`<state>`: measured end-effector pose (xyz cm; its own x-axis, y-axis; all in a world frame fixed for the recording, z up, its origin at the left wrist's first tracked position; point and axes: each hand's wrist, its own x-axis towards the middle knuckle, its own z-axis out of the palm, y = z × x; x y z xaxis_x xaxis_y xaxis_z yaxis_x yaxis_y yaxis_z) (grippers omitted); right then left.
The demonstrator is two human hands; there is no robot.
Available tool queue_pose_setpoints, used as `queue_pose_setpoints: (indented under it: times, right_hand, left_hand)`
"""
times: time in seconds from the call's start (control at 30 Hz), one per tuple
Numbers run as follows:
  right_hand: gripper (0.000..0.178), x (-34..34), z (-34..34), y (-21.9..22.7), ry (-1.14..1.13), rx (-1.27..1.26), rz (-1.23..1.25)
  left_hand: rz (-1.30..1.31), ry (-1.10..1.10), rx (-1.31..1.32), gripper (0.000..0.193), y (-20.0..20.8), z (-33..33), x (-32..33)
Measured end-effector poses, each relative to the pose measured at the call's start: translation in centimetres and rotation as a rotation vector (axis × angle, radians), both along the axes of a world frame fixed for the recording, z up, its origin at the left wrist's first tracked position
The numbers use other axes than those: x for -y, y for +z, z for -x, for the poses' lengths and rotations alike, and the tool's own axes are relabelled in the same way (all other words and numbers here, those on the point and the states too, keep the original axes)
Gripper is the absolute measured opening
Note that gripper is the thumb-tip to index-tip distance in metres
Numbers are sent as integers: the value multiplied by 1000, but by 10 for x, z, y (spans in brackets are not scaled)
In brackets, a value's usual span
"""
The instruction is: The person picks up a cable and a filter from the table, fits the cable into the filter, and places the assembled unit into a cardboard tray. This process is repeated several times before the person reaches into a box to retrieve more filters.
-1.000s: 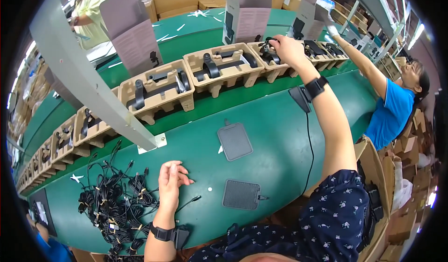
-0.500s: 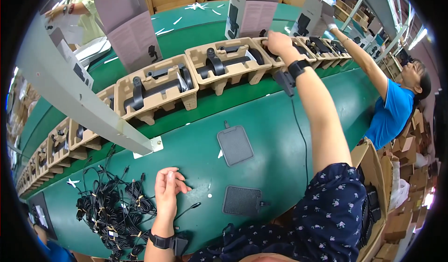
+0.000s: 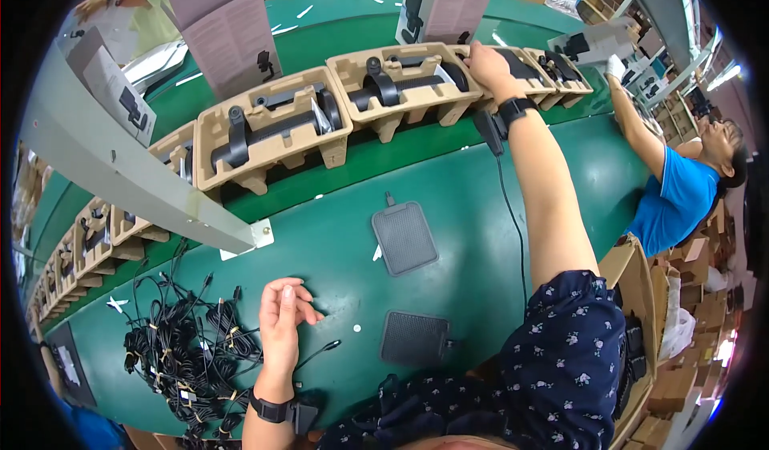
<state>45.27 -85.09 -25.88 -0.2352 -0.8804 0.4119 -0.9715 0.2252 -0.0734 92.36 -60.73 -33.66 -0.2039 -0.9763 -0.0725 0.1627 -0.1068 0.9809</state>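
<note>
cable bundles (image 3: 175, 358): left on table (image 3: 481, 234) | pads (image 3: 405, 239): right of cable bundles | trays (image 3: 271, 179): behind pads

- I saw a brown moulded tray (image 3: 546, 95), open side up, partly hidden by the right hand (image 3: 490, 72).
- Right of that hand, I made out a dark part (image 3: 521, 65) inside it.
- Left of the left hand (image 3: 284, 318), I saw black cables (image 3: 172, 346) heaped, tangled.

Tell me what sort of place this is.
Probably a factory packing line: molded brown trays holding black parts stand in a row beyond a green worktop, bundled black cables lie heaped on it, and cardboard boxes are piled to the right.
</note>
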Motion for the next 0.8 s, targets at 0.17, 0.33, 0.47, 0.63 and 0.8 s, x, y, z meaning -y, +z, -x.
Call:
queue_pose_setpoints:
  times: [0.17, 0.33, 0.47, 0.63, 0.8]
  right_hand:
    - [29, 13, -11, 3, -182, 29, 106]
    - [28, -17, -19, 10, -205, -125, 32]
    - [31, -80, -80, 6, 214, -353, 450]
    - [66, -187, -190, -15, 1040, -313, -49]
    - [73, -219, -216, -25, 1024, -361, -353]
  left_hand:
    - [47, -4, 24, 20, -2, -4, 5]
    - [66, -28, 30, 22, -5, -4, 11]
    - [88, -19, -3, 21, -10, -6, 14]
    - [140, -12, -27, 19, -23, -15, 12]
    - [279, -57, 72, 16, -29, -15, 11]
